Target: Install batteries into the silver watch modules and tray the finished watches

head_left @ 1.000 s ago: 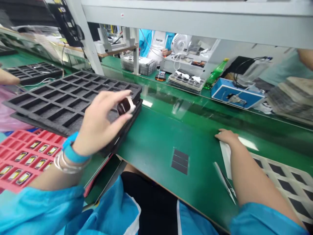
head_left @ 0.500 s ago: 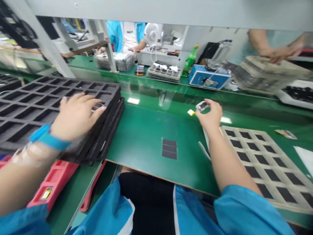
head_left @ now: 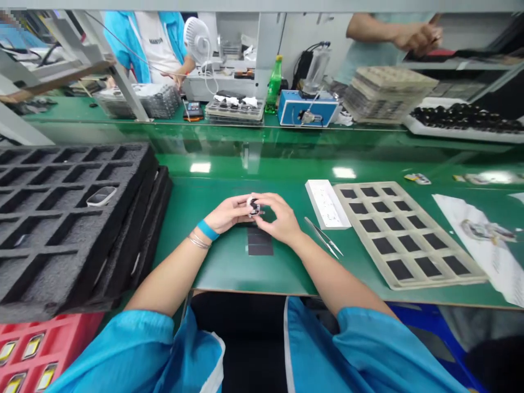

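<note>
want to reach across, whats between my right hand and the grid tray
In the head view, a pair of tweezers and a white card lie on the green bench between your right hand and the grid tray.

Bright glare on the green workbench [head_left: 192,213] (edges bowed, fisheye-like)

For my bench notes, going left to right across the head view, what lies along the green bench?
black foam tray stack, left hand, small device, right hand, white card, beige grid tray, printed sheet

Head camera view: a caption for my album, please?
Left hand and right hand hold a small part over a green workbench beside tweezers.
</note>
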Available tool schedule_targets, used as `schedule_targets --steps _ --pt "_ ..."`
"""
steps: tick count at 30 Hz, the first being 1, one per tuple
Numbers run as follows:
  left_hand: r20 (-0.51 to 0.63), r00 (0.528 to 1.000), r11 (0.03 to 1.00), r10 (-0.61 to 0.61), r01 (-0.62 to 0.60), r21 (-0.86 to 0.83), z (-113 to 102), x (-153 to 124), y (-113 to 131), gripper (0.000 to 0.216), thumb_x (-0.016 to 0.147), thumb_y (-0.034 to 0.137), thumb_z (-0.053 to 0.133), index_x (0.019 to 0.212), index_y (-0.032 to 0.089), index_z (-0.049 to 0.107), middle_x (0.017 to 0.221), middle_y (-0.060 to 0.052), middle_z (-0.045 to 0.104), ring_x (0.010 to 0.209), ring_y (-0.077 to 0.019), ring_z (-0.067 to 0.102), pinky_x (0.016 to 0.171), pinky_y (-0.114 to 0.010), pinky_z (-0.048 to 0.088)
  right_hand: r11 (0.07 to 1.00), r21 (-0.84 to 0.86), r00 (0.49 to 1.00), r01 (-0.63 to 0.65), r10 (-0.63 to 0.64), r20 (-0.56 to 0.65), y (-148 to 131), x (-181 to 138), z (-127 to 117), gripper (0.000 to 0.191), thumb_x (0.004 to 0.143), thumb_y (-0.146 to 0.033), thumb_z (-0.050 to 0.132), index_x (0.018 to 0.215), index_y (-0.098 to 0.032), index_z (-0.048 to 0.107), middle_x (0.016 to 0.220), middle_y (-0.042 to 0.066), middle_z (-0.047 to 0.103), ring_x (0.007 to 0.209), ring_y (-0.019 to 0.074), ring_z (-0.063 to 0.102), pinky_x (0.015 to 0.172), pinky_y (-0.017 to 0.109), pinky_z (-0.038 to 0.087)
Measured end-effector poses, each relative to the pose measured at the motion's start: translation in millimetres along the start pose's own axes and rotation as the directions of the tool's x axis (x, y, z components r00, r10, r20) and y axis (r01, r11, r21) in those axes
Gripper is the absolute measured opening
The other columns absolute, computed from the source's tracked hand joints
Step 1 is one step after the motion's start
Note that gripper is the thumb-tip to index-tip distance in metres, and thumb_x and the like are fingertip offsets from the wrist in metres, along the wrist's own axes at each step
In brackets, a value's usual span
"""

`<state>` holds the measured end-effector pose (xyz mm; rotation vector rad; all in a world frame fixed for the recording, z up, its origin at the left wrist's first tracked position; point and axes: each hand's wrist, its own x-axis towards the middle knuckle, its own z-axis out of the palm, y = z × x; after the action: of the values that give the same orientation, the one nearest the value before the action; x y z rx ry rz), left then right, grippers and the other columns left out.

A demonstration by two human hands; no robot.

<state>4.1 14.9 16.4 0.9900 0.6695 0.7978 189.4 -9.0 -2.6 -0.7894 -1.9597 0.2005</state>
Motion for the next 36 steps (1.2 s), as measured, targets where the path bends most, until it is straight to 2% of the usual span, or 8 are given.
schedule_targets --steps 2,4,7,9,12,16,22,36 --pt "-0.064 0.998 0.999 0.0 -0.003 -0.046 -3 -5 -6 0.051 0.058 0.025 0.09 0.105 0.017 0.071 0.091 -0.004 0.072 0.08 -0.0139 0.068 0.077 -0.027 0.055 1.0 0.009 0.999 0.005 -0.006 0.047 -1 -1 4 0.025 0.082 -0.018 0.061 0.106 -0.025 0.066 0.128 0.008 0.068 0.119 0.0221 0.061 0.1 0.046 0.052" --pt "-0.134 0.99 0.996 0.036 -0.047 -0.075 0 -12 -10 0.053 0.055 0.02 0.09 0.105 0.018 0.069 0.094 -0.002 0.071 0.082 -0.0129 0.067 0.077 -0.025 0.055 0.999 -0.013 0.999 -0.049 0.05 0.011 -6 -1 6 0.017 0.083 -0.02 0.062 0.097 -0.024 0.07 0.132 0.009 0.065 0.122 0.0236 0.059 0.103 0.048 0.049" --pt "-0.193 0.976 0.989 0.104 -0.122 -0.082 7 -15 -12 0.053 0.052 0.016 0.091 0.098 0.019 0.065 0.096 -0.002 0.071 0.083 -0.0124 0.066 0.076 -0.024 0.055 0.976 0.007 0.974 -0.218 0.218 -0.067 -12 -1 7 0.007 0.084 -0.026 0.066 0.086 -0.024 0.073 0.117 0.008 0.072 0.109 0.0221 0.066 0.097 0.045 0.053" --pt "-0.218 0.963 0.983 0.16 -0.175 -0.05 12 -14 -13 0.053 0.049 0.016 0.092 0.093 0.019 0.062 0.093 -0.001 0.07 0.081 -0.0116 0.065 0.074 -0.022 0.054 0.961 0.039 0.96 -0.273 0.274 -0.053 -15 -2 8 0.007 0.085 -0.027 0.067 0.085 -0.025 0.073 0.106 0.005 0.075 0.1 0.02 0.069 0.092 0.041 0.055" --pt "-0.24 0.936 0.966 0.258 -0.255 0.044 13 -12 -17 0.057 0.046 0.017 0.094 0.089 0.019 0.058 0.091 0.0 0.069 0.082 -0.012 0.065 0.076 -0.022 0.053 0.966 0.028 0.966 -0.256 0.256 -0.031 -16 -4 8 0.007 0.084 -0.026 0.067 0.086 -0.025 0.074 0.105 0.004 0.076 0.099 0.0192 0.07 0.097 0.042 0.053" --pt "-0.197 0.905 0.922 0.378 -0.35 0.164 7 -10 -24 0.055 0.05 0.018 0.094 0.091 0.019 0.058 0.093 -0.001 0.069 0.087 -0.0123 0.066 0.081 -0.023 0.053 0.967 0.015 0.967 -0.253 0.253 -0.019 -15 -5 8 0.008 0.085 -0.026 0.066 0.086 -0.026 0.074 0.106 0.003 0.076 0.099 0.0189 0.072 0.107 0.047 0.047" --pt "-0.14 0.853 0.852 0.502 -0.461 0.247 0 -4 -31 0.056 0.048 0.021 0.095 0.089 0.018 0.057 0.09 0.0 0.069 0.083 -0.0124 0.068 0.074 -0.023 0.056 0.967 0.055 0.968 -0.248 0.25 -0.03 -13 -6 11 0.012 0.085 -0.022 0.064 0.084 -0.025 0.075 0.107 0.003 0.076 0.1 0.0192 0.072 0.109 0.046 0.048" --pt "-0.174 0.821 0.813 0.544 -0.465 0.35 4 -7 -31 0.056 0.049 0.029 0.095 0.092 0.018 0.059 0.095 -0.002 0.065 0.087 -0.0141 0.067 0.073 -0.025 0.058 0.959 0.097 0.963 -0.264 0.268 -0.024 -14 -6 9 0.012 0.085 -0.022 0.064 0.086 -0.025 0.076 0.109 0.004 0.076 0.104 0.0202 0.072 0.11 0.047 0.048"
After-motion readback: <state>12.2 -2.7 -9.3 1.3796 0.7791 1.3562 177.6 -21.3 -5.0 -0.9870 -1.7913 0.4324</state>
